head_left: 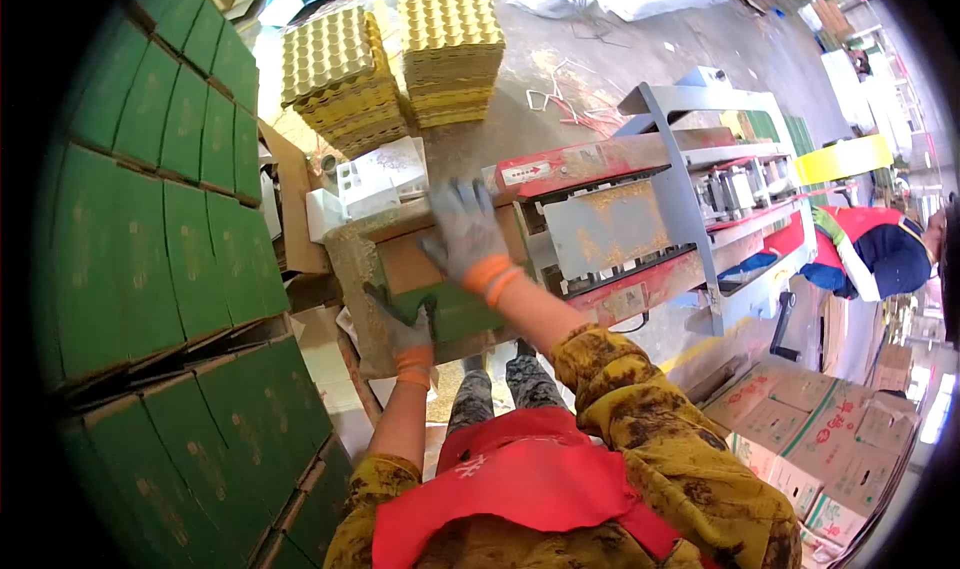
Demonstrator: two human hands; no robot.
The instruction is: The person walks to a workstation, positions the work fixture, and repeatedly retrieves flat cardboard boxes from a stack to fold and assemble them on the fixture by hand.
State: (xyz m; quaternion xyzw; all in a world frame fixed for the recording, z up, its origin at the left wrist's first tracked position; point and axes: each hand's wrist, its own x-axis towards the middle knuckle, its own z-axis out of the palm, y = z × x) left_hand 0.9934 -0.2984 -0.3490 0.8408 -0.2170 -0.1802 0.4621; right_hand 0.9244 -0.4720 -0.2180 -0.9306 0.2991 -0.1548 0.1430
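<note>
A green cardboard box with a brown top stands at the near end of the taping machine. My left hand, in a grey glove with an orange cuff, is at the box's near left corner, thumb and fingers apart. Over the far part of the box top lies my right hand, gloved the same way, its fingers stretched out and a little blurred. Whether the right palm presses on the cardboard I cannot tell. Neither hand is closed round anything.
Green boxes are stacked high at my left. Yellow egg trays stand in piles beyond. White trays lie past the box. A roll of yellow tape sits on the machine. Another person works at its far end. Flattened cartons lie at right.
</note>
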